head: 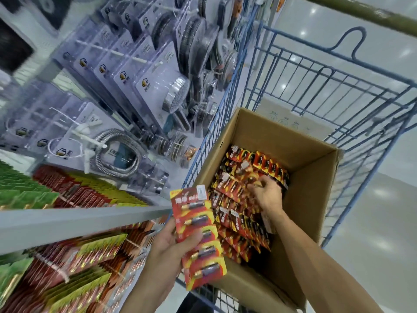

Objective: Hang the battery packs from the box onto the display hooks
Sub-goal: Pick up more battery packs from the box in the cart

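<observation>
Left hand (167, 249) grips one long red and yellow strip of battery packs (198, 236), thumb across the front and fingers wrapped behind. I count five batteries showing down it. The strip is held up just beside the near left corner of the box. Right hand (267, 195) is down inside the cardboard box (304, 177), fingers curled into the loose packs (237, 199). It's blurry there, so I honestly can't tell if it has hold of one or is only touching them.

One box, open top, and the heap of matching red packs inside is too jumbled to count. It sits in one blue wire cart (316, 86).

To the left, a grey shelf edge (79, 222) cuts across, with rows of hanging packs (74, 193) above and below it in three colours: green, red, yellow. Higher up hang clear blister packs, one with a round shower head (176, 93) and one with a coiled metal hose (117, 154).
</observation>
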`<state>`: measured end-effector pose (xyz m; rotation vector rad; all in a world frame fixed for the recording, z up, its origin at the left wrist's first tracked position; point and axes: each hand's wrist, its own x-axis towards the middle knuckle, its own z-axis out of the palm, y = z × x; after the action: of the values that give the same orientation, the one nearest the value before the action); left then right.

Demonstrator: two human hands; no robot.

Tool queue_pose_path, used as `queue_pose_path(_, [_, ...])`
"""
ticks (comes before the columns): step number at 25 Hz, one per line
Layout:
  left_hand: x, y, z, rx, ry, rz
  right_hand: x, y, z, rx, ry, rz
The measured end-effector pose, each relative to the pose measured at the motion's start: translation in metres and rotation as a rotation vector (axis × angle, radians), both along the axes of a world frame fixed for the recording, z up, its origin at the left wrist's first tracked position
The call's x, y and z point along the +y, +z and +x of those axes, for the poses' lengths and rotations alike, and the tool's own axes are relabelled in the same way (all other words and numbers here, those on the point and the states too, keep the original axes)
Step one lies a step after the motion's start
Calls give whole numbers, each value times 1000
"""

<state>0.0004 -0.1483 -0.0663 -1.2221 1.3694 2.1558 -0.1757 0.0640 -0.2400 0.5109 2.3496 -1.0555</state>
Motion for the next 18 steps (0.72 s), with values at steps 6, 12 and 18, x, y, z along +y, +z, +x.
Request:
queue_pose_path(6, [2, 26, 16, 98, 30, 53, 12, 120, 49, -57, -389, -703])
queue_pose_path(12, [29, 72, 74, 322, 154, -13, 35, 225, 125, -12, -239, -1029])
queue_pose_path(18, [56, 115, 194, 487, 362, -159, 34, 291, 213, 7, 75, -1109])
